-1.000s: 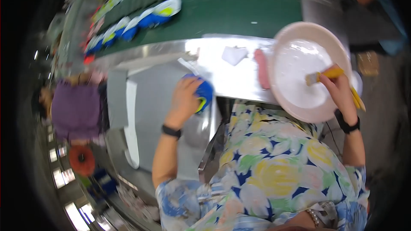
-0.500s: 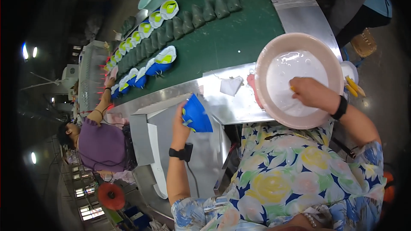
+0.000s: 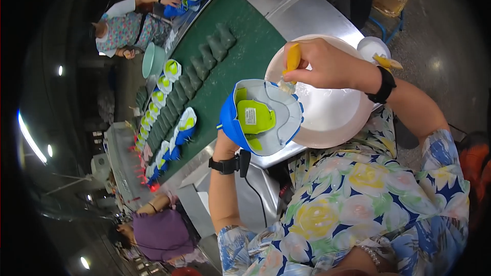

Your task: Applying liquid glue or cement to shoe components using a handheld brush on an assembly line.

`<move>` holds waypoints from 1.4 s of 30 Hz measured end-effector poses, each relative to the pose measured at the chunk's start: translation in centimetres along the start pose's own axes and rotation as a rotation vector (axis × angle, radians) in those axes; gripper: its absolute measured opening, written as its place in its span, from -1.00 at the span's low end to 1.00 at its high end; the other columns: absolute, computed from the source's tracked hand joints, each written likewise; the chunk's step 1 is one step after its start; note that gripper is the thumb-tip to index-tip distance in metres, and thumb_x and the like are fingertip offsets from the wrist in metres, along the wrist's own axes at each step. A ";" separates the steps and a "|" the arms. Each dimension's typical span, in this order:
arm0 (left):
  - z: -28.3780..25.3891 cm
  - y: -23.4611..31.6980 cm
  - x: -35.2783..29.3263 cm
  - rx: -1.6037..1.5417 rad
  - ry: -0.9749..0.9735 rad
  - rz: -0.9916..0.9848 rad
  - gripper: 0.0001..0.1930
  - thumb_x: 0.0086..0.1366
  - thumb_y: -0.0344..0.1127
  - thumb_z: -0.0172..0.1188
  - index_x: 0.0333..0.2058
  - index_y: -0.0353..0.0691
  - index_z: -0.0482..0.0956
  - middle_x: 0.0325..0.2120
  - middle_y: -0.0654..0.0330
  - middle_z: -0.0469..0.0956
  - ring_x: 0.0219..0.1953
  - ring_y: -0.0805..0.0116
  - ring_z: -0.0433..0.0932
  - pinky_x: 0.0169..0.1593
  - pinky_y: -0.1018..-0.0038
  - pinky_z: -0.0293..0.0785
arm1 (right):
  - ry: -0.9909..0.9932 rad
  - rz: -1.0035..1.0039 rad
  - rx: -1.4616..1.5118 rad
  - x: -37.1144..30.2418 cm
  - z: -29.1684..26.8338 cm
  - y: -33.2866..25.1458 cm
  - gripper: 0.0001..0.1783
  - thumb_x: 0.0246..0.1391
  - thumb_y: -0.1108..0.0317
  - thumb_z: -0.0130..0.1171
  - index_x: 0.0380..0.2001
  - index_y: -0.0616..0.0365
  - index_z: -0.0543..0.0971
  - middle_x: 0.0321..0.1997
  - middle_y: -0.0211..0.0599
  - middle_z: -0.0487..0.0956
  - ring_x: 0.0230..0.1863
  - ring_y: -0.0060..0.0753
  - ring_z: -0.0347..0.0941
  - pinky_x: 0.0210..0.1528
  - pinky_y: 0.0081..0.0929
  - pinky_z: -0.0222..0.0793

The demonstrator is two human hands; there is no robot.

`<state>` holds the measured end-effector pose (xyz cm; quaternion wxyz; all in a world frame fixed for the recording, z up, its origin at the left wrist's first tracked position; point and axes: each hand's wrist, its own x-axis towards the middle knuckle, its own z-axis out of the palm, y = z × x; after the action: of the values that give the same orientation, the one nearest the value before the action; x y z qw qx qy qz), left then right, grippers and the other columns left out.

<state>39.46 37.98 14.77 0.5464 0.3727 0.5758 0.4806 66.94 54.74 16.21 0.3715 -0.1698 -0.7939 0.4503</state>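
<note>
A blue shoe upper [image 3: 231, 118] with a white lining and lime-green tongue is in my left hand [image 3: 225, 145], its inside turned up toward me. My left fingers are hidden beneath it. My right hand [image 3: 330, 66] grips a brush by its yellow handle [image 3: 293, 57]. The pale bristles [image 3: 286, 87] meet the upper's white edge on its right side. Just behind and right of the upper stands a wide beige basin [image 3: 353, 125] of white liquid, with my right hand over it.
A green conveyor belt [image 3: 240, 66] carries rows of dark shoe lasts [image 3: 216, 47] and more blue uppers [image 3: 186, 132]. At right sits a white bowl with yellow-handled tools [image 3: 387, 62]. A person in purple [image 3: 162, 230] is at lower left; another person [image 3: 148, 33] handles blue uppers across the belt.
My right hand has lifted out of the basin with the brush and moved left to the upper. My left hand has raised the upper rightward and turned its inside up. The view has rotated.
</note>
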 end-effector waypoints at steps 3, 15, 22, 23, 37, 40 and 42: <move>0.9 -0.2 0.5 0.077 0.028 0.116 -0.41 0.31 -0.25 0.27 0.26 -0.24 0.34 0.15 0.08 0.47 0.13 0.24 0.51 0.18 0.30 0.47 | 0.103 0.124 -0.098 -1.0 -0.5 -0.5 -0.68 0.03 0.24 0.33 -0.43 0.32 0.52 -0.50 -0.14 0.60 -0.49 -0.30 0.52 -0.39 -0.38 0.40; 1.8 -5.8 2.4 0.256 0.577 0.712 -0.45 0.29 -0.30 0.28 0.23 -0.26 0.37 0.12 0.02 0.47 0.10 0.23 0.53 0.18 0.30 0.47 | 0.267 0.469 0.315 -4.3 3.0 -0.4 -0.62 0.07 0.21 0.33 -0.37 0.42 0.58 -0.50 -0.09 0.64 -0.53 -0.38 0.58 -0.44 -0.50 0.46; 3.8 -1.5 2.0 0.776 0.635 1.111 -0.51 0.26 -0.40 0.27 0.16 -0.33 0.42 -0.02 0.02 0.55 -0.02 0.25 0.57 0.15 0.35 0.47 | 0.243 0.453 0.586 -5.2 2.9 -1.0 -0.67 0.12 0.25 0.33 -0.31 0.39 0.59 -0.43 -0.16 0.66 -0.48 -0.50 0.59 -0.43 -0.57 0.46; 2.8 -1.4 1.6 0.804 0.556 0.857 -0.51 0.26 -0.40 0.27 0.16 -0.33 0.42 -0.02 0.03 0.56 -0.01 0.25 0.57 0.15 0.35 0.48 | 0.268 0.403 0.580 -5.2 2.6 -0.9 -0.68 0.12 0.26 0.34 -0.30 0.38 0.59 -0.42 -0.17 0.67 -0.48 -0.52 0.58 -0.43 -0.58 0.46; 6.0 -7.9 -2.5 -0.619 -0.146 -0.096 -0.42 0.38 0.05 0.12 0.22 -0.21 0.38 0.09 0.12 0.53 0.12 0.16 0.54 0.15 0.14 0.54 | 0.015 -0.529 0.135 -2.9 3.8 -1.6 -0.82 0.11 0.34 0.30 -0.30 0.12 0.50 -0.29 -0.28 0.55 -0.23 -0.15 0.55 -0.14 -0.31 0.47; 6.9 -8.3 -2.7 -0.595 -0.117 -0.067 -0.43 0.39 0.05 0.12 0.22 -0.21 0.38 0.09 0.12 0.53 0.11 0.17 0.54 0.15 0.14 0.54 | 0.006 -0.540 0.007 -2.3 3.7 -0.6 -0.79 0.11 0.32 0.27 -0.33 0.16 0.46 -0.33 -0.21 0.53 -0.28 -0.07 0.54 -0.21 -0.26 0.46; 6.7 -8.0 -2.5 -0.583 -0.103 -0.052 -0.43 0.39 0.04 0.11 0.22 -0.21 0.38 0.09 0.12 0.53 0.11 0.17 0.54 0.15 0.14 0.54 | -0.058 -0.196 0.002 -2.4 2.7 0.1 -0.75 0.10 0.30 0.28 -0.32 0.19 0.44 -0.33 -0.11 0.54 -0.31 0.01 0.55 -0.25 -0.22 0.45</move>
<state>47.19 34.54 8.18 0.6710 0.2088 0.3944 0.5922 66.53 51.76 14.27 0.3907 -0.0780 -0.8167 0.4174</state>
